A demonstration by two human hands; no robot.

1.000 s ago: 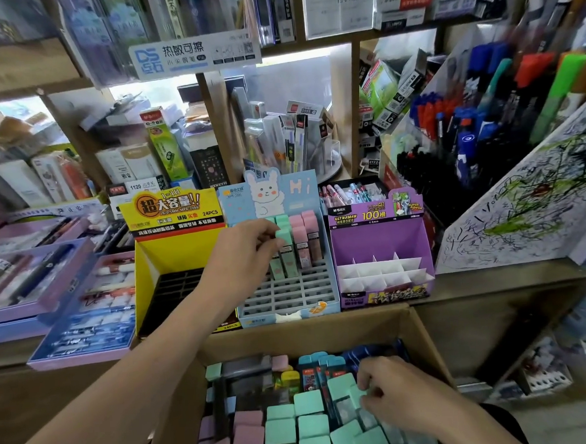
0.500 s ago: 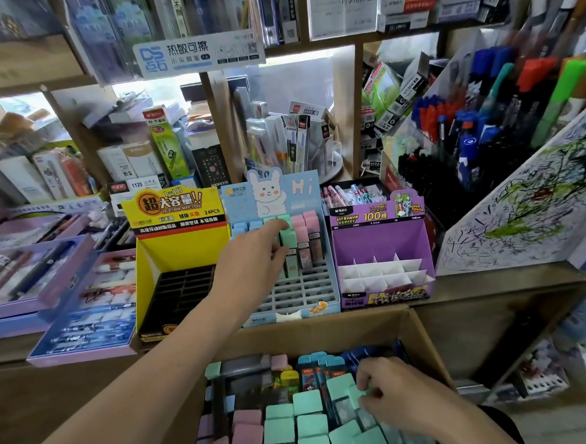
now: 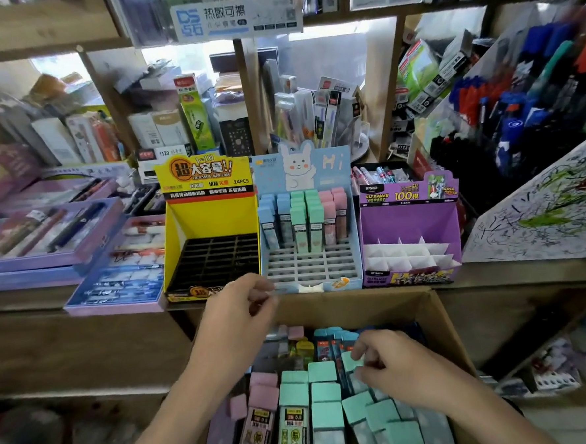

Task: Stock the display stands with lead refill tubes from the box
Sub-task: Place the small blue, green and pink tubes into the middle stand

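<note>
Brown cardboard makes up the box (image 3: 445, 319) that is set at the near middle of the scene, below the front edge of a wooden shelf (image 3: 528, 272). The box is packed with lead refill tubes (image 3: 324, 395), stood upright so that their teal and pink caps are turned upward; a few blue-capped ones are seen at its far side.

The right hand (image 3: 393, 363) is lowered into the right part of the box, and a teal-capped tube (image 3: 351, 361) is pinched between its thumb and curled fingertips while other tubes are touched by its lower fingers. The left hand (image 3: 239, 314) is held in the air above the far left rim of the box, just in front of the stands; its fingers are loosely curled and nothing is seen in them.

Three display stands are lined up on the shelf. In the blue stand (image 3: 302, 168), marked with a white rabbit, the far rows are filled with stocked tubes (image 3: 302, 221): blue at the left, teal in the middle, pink at the right. Its grey grid is exposed nearer the box. To the left, a yellow stand (image 3: 208, 213) with a black grid is placed against it; to the right, a purple stand (image 3: 408, 221) with white dividers is set just beside it.

Flat purple boxes (image 3: 45, 233) are laid at the far left, and a scribbled test pad (image 3: 541, 210) is propped at the right below racks of pens (image 3: 517, 105).
</note>
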